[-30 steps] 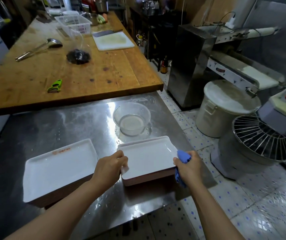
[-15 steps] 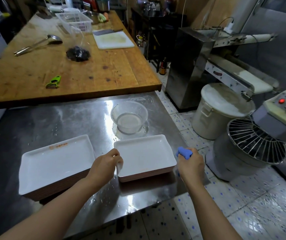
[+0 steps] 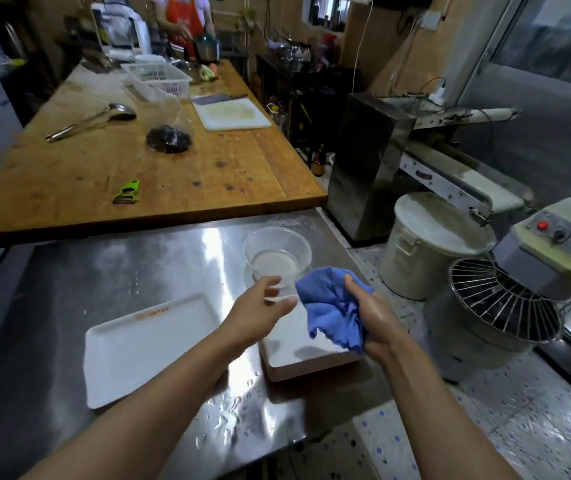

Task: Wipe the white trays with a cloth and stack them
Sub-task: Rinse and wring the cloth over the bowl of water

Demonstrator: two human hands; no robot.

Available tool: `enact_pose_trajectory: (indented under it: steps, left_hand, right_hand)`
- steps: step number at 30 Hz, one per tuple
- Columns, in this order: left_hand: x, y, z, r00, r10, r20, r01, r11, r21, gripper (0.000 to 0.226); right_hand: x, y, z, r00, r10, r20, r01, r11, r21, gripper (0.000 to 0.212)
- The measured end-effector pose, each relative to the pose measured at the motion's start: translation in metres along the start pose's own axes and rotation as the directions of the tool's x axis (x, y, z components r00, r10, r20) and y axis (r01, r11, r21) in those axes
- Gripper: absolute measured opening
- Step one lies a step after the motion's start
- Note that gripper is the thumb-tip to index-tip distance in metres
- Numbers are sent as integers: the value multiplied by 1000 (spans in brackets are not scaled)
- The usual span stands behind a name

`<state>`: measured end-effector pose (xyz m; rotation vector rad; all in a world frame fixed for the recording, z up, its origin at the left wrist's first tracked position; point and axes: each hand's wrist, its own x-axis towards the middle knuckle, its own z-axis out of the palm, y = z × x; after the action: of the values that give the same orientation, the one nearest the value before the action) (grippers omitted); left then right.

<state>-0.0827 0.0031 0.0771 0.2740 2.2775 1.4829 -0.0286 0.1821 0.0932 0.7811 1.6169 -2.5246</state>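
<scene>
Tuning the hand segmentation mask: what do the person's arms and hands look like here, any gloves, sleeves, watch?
Both arms are bare from the bottom edge of the frame up to the fingers: no sleeves in view. The left hand and right hand wear no gloves. No watch, bracelet or ring is visible on either wrist or on the fingers that show. No markings or bandages to be seen.

steel table [image 3: 104,278]: left tray [image 3: 145,351] beside right tray stack [image 3: 298,355] | bowl [image 3: 277,258] behind stack | wooden table [image 3: 138,168] behind | mixer [image 3: 519,292] right
</scene>
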Motion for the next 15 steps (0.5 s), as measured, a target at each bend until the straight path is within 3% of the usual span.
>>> enact_pose_trajectory:
  steps: [2, 4, 7, 11, 15]
  left_hand:
    - [2, 21, -13, 990, -82, 114, 101, 980, -174, 45]
    - [4, 32, -26, 982, -119, 147, 155, 951, -266, 21]
    - [12, 34, -45, 993, -118, 1, 112, 944, -312, 5]
    - [24, 34, -61, 988, -100, -118, 65, 961, -269, 10]
    - [45, 35, -68, 976, -67, -209, 13, 968, -252, 13]
  right_hand:
    - [0, -5, 19, 991, 24, 130, -22, 1000, -23, 40]
    - [2, -10, 38, 981, 25, 195, -10, 997, -76, 43]
    - [5, -13, 57, 986, 5, 165, 21, 987, -158, 40]
    - [16, -14, 66, 992, -89, 87, 119, 886, -449, 28]
    - [32, -18, 70, 981, -137, 136, 182, 885, -429, 15]
